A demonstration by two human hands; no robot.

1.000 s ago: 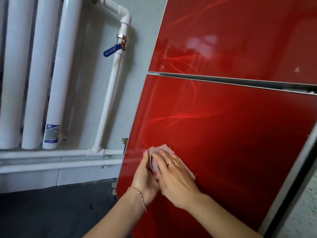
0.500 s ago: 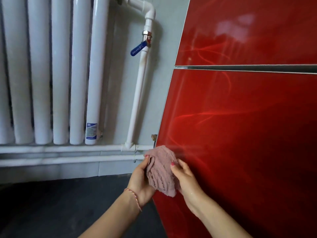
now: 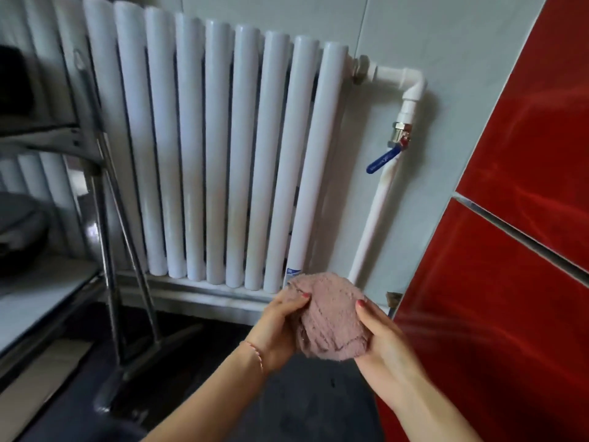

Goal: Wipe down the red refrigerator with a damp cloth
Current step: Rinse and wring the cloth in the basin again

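1. The refrigerator (image 3: pixel 510 282) is standing to the right of both hands, and the right hand (image 3: pixel 382 342) is the nearer one.
2. The left hand (image 3: pixel 277 333) and the right hand are gripping the bunched pink cloth (image 3: pixel 331 320) between them, away from the door.
3. The refrigerator is looking glossy red, with a grey seam between its doors; probably streaks remain, but glare is hiding them.

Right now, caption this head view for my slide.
Both hands hold a bunched pink cloth beside the red refrigerator.
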